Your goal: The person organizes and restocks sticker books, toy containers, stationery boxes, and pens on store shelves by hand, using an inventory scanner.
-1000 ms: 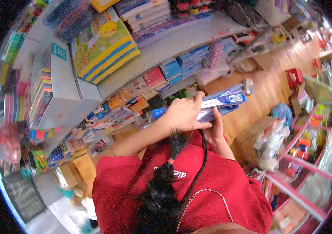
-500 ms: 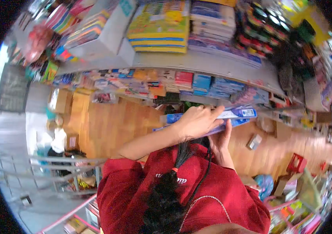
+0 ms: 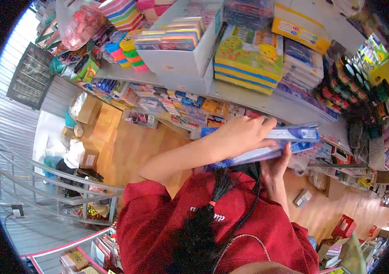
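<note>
Several flat blue-and-white packs (image 3: 295, 133) are stacked in front of the red shirt, beside the shelf edge. My left hand (image 3: 249, 133) lies across the top of the stack, fingers curled over the upper pack. Under the right part of the stack, my right hand (image 3: 277, 165) grips from below with its thumb up at the near side; its other fingers are mostly hidden. The packs fan slightly apart at their right ends.
The shelf (image 3: 267, 102) ahead bears yellow books (image 3: 249, 59), a white box (image 3: 176, 59) of colourful packs and a yellow box (image 3: 300, 28). Smaller packs fill the level below. A metal railing (image 3: 57, 182) is at left; a red crate (image 3: 344, 226) stands on the floor at right.
The view has turned, so the shelf goods appear further right and tilted. Both hands, still holding the blue-and-white packs, appear further right. My left hand's fingers now bend more over the upper pack.
</note>
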Motion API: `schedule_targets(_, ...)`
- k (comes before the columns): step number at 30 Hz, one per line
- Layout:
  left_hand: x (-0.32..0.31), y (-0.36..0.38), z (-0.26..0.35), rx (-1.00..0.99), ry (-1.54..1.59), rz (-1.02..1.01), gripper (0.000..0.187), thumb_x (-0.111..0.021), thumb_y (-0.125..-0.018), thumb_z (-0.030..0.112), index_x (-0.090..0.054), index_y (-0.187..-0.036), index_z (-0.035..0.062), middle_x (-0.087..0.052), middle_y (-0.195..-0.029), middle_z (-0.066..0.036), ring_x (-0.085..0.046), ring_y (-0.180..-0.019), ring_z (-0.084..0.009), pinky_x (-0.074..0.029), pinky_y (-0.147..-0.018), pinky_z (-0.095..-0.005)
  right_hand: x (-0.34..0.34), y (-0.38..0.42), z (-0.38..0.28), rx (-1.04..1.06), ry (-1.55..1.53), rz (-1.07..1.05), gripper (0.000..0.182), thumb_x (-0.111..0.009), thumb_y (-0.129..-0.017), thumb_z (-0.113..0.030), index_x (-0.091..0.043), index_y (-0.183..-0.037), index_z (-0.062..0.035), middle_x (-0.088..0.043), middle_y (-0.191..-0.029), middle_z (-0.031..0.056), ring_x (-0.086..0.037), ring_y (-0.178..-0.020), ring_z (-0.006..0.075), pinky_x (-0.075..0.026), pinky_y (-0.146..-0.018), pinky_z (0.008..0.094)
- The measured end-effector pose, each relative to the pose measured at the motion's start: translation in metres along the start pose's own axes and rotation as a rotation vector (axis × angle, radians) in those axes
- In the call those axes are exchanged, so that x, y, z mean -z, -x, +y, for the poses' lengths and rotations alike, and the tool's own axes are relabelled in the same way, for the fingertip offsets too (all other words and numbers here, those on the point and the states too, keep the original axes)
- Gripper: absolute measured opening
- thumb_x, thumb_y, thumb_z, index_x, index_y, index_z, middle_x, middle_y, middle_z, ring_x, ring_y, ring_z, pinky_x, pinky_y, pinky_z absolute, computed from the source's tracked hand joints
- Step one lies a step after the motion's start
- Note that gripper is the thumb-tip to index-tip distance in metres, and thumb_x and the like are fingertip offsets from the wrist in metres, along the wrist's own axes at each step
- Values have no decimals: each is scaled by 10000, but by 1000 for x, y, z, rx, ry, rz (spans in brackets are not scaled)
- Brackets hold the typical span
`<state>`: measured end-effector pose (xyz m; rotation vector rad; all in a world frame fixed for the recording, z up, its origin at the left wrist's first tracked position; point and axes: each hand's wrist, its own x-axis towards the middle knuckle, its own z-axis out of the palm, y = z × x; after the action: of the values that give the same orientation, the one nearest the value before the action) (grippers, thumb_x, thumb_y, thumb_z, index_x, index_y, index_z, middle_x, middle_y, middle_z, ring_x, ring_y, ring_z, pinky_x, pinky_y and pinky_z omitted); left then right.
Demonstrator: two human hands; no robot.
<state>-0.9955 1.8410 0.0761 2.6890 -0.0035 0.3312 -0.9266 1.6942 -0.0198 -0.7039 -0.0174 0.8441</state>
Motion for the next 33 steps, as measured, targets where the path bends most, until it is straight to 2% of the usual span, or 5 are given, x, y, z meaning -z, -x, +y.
schedule_targets(7, 72, 20, -24, 81, 130, 215, 414, -604, -847, 412, -480, -1075, 89, -631, -910, -171, -636, -776, -374, -515, -651, -437, -63, -18, -8, 146, -8, 52, 668, -633, -736, -470, -464, -1202, -22, -550, -1130, 133, -530, -1076, 288, -400, -985, 427)
schedule_targets(18, 138, 114, -81, 244, 620, 1071, 355, -557, -923, 209, -444, -1200, 18, -539, -1026, -45, -507, -844, -89, -438, -724, -237, -216, -55, -61, 310, -19, -244, 433, -632, -790, -351, -525, -1075, -44, -594, -1018, 115, -571, -959, 257, -442, -929, 400)
schedule_targets(23, 146, 135, -99, 165, 678, 1019, 853, -484, -775, 724, -432, -1250, 18, -545, -1034, -49, -350, -571, 20, -239, -461, -137, -278, -80, -40, 106, 3, -492, 358, -631, -810, -293, -549, -1030, -23, -624, -963, 130, -593, -933, 257, -452, -925, 413)
schedule_targets(25, 151, 133, -102, 239, 713, 1020, 1085, -400, -631, 874, -408, -1271, -2, -564, -1113, -87, -356, -499, 13, -336, -439, -148, -300, -87, -25, 88, 24, -401, 335, -634, -806, -305, -558, -990, -36, -623, -934, 110, -595, -897, 245, -461, -903, 416)
schedule_targets(33, 160, 158, -149, 80, 1005, 962, 745, -642, -771, 536, -403, -1259, 26, -578, -1094, -101, -395, -485, -35, -486, -534, -264, -366, -135, 13, 1, 3, -445, 289, -641, -803, -264, -546, -988, -63, -595, -979, 87, -567, -950, 258, -431, -923, 452)
